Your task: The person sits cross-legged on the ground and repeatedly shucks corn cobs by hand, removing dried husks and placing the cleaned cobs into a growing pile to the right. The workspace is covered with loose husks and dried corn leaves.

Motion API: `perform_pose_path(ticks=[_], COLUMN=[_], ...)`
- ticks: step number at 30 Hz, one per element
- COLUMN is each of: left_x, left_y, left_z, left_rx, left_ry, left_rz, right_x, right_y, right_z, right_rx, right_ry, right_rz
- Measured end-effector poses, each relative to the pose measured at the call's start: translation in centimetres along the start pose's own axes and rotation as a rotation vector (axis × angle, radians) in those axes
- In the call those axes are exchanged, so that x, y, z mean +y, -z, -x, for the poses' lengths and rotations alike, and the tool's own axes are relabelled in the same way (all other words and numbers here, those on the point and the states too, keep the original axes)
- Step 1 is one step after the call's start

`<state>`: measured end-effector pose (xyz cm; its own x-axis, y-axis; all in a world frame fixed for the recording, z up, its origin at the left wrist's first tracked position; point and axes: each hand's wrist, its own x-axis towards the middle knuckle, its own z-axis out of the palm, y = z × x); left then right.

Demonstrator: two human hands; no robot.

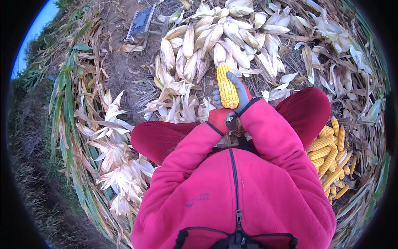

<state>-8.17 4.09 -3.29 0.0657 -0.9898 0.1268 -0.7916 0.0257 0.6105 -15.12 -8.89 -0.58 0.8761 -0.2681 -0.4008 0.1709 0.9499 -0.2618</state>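
Observation:
A bare yellow ear of corn (227,87) stands out in front of my body, its kernels showing along the whole visible length. My right hand (242,91), in a grey and red work glove, is wrapped round it, with the grey thumb along its right side. Just below the ear's near end is my left hand (219,118), in a red glove and closed. Its fingers are mostly hidden, and a small greyish thing beside it is too unclear to name. Beyond the ear lies a large heap of corn in pale husks (207,41).
Husked yellow ears (331,159) are piled by my right knee. Loose empty husks (122,174) lie to my left. Dry stalks and leaves (68,103) curve round both sides. A small stool-like frame with a dark blue top (141,21) stands at the far left.

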Motion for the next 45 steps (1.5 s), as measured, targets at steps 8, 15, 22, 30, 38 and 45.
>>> perform_pose_path(ticks=[8, 15, 22, 30, 38, 45], left_x=[2.8, -4.8, -7.7, -10.0, -18.4, -21.0], left_y=[11.6, 33.6, 35.0, 19.5, 0.2, -7.3], left_z=[-0.5, 15.6, 17.2, -5.4, -10.7, -14.4], left_rx=[0.597, 1.263, 1.299, 0.912, 0.382, 0.376], left_ry=[-0.094, 0.437, 0.710, 0.291, 0.574, 0.724], left_rz=[0.064, -0.663, -0.894, -0.268, 0.454, 0.316], right_x=[-3.6, -13.5, -11.7, -12.2, -12.8, -13.1], right_y=[2.0, -1.3, -7.4, -3.7, -2.6, -3.3], right_z=[1.5, 16.1, 22.1, 17.9, 16.2, 15.6], right_rx=[0.107, -0.117, 0.579, 0.332, 0.224, 0.100], right_ry=[0.446, 1.127, 2.172, 1.574, 1.180, 1.059], right_rz=[-0.318, -0.204, 0.685, 0.714, 0.510, 0.427])
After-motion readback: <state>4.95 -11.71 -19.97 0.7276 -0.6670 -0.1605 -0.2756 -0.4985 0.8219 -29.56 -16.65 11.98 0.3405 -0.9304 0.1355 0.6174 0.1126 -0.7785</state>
